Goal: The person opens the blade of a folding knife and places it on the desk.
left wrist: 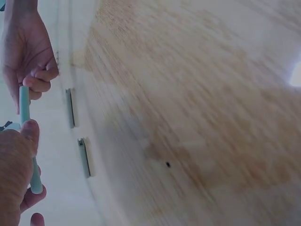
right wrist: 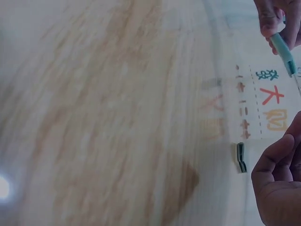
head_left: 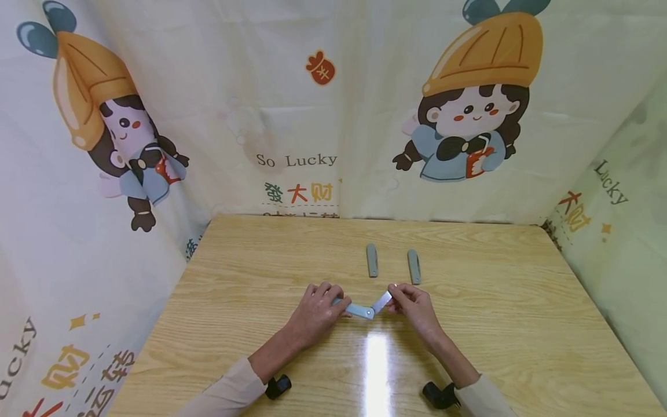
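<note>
A folding knife with a pale blue-green handle (head_left: 358,311) is held low over the table, in front of me. Its silver blade (head_left: 382,302) is swung partway out, at an angle to the handle. My left hand (head_left: 318,310) grips the handle, with the thumb along its side in the left wrist view. From the other side, my right hand (head_left: 414,307) pinches the blade near its tip between thumb and fingers. In the right wrist view the slotted handle (right wrist: 284,53) sticks out of the left hand, and the blade is mostly out of frame.
Two grey-green folded knives, one on the left (head_left: 372,260) and one on the right (head_left: 414,267), lie side by side beyond the hands on the wooden table (head_left: 260,249). A printed curtain (head_left: 365,116) hangs behind the table and along its sides.
</note>
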A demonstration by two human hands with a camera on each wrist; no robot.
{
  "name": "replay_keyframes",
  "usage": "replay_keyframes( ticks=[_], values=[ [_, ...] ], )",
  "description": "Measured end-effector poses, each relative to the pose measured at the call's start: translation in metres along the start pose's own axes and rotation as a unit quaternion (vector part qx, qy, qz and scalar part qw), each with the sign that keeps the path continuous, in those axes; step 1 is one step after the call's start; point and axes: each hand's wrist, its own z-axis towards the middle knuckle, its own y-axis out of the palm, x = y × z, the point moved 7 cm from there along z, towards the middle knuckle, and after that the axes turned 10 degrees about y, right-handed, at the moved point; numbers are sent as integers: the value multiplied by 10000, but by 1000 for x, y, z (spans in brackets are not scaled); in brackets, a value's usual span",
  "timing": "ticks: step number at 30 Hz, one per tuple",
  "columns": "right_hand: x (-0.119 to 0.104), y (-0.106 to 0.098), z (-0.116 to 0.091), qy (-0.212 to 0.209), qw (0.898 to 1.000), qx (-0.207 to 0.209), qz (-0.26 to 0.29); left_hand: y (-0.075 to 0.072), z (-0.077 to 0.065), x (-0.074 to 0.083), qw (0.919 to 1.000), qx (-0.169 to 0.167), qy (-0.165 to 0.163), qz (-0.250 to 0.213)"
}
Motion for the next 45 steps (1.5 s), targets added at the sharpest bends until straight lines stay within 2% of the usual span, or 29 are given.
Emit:
replay_keyframes(
  ticks=[6,22,30,45],
  values=[
    [-4,1,0,-43,10000,-15,45,0,1,-2,9999,-114,-122,39],
    [1,-3,2,-23,9997,53,257,0,0,-3,9992,92,-311,236],
    [4,-3,1,90,9992,201,337,-1,-3,-4,9986,223,-472,96],
    [7,-7,-1,165,9988,323,335,0,-3,-1,9966,230,-773,-170]
  ],
)
